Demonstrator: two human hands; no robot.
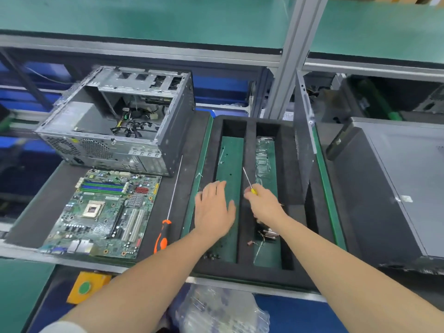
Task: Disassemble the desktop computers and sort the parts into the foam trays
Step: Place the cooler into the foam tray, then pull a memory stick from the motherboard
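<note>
Nearest, the left hand is held flat over the foam tray's left slot, fingers spread, nothing gripped. A yellow screwdriver is pinched in the right hand's fingers above the right slot, where small parts are already laid. The motherboard is out, laid on a dark pad. Beyond, cables remain in the opened case. A closed computer looks untouched.

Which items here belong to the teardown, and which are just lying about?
In the job:
open case
motherboard
foam tray
yellow screwdriver, gripped by the right hand
left hand, open over the tray
orange screwdriver
closed case, at right

Lying about:
yellow button box
plastic bags below the bench edge
</note>
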